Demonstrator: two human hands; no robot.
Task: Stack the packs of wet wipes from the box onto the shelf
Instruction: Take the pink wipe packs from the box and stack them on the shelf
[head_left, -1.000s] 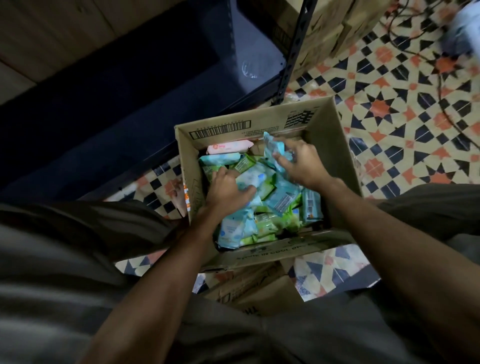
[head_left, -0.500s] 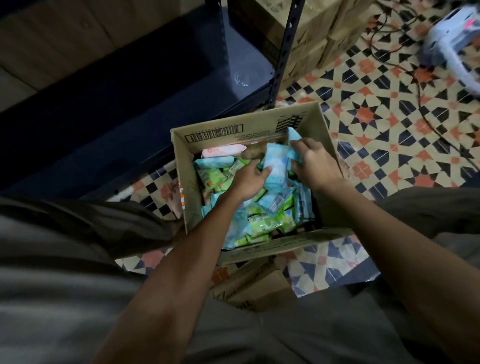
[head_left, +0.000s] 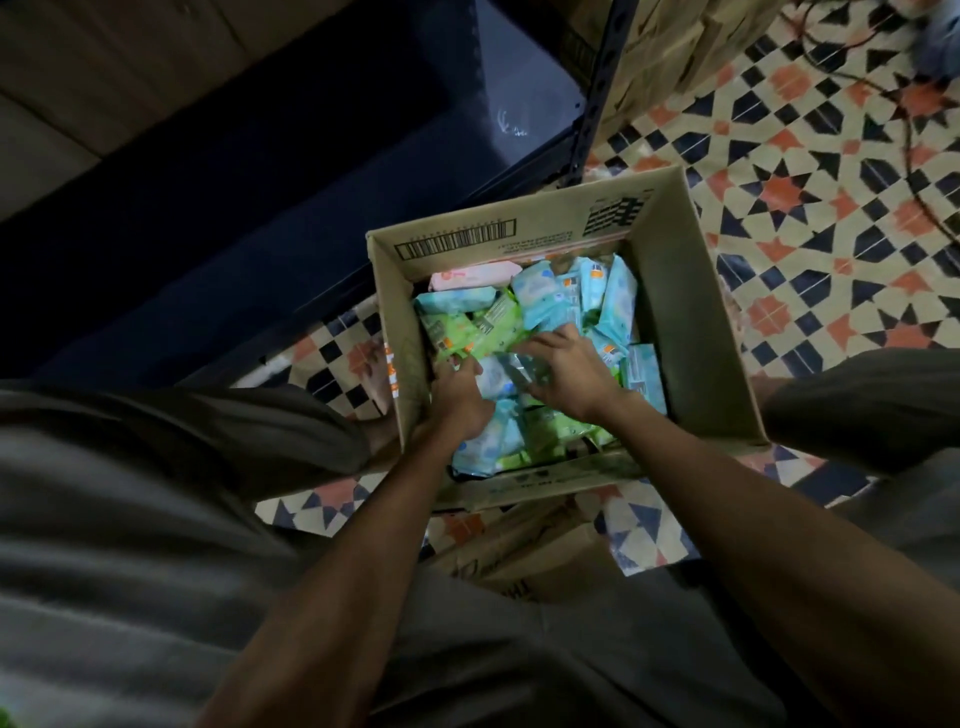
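Note:
An open cardboard box (head_left: 691, 332) stands on the tiled floor between my knees. It holds several wet wipe packs, light blue (head_left: 550, 296), green (head_left: 467, 327) and one pink (head_left: 472, 274) at the back. Both my hands are inside it, near the middle. My left hand (head_left: 460, 397) has its fingers curled round the left side of a light blue pack (head_left: 493, 371). My right hand (head_left: 569, 371) grips the same pack from the right. The dark shelf (head_left: 260, 171) lies beyond the box to the left.
A perforated metal shelf post (head_left: 597, 88) rises just behind the box. Cardboard cartons (head_left: 670, 52) are stacked at the back right. A dark cable (head_left: 909, 156) runs over the patterned tiles at right. A flattened carton (head_left: 524, 561) lies under the box's near edge.
Both hands have moved from the back of the box toward its middle and closed on a light blue pack. The packs at the back right now lie uncovered.

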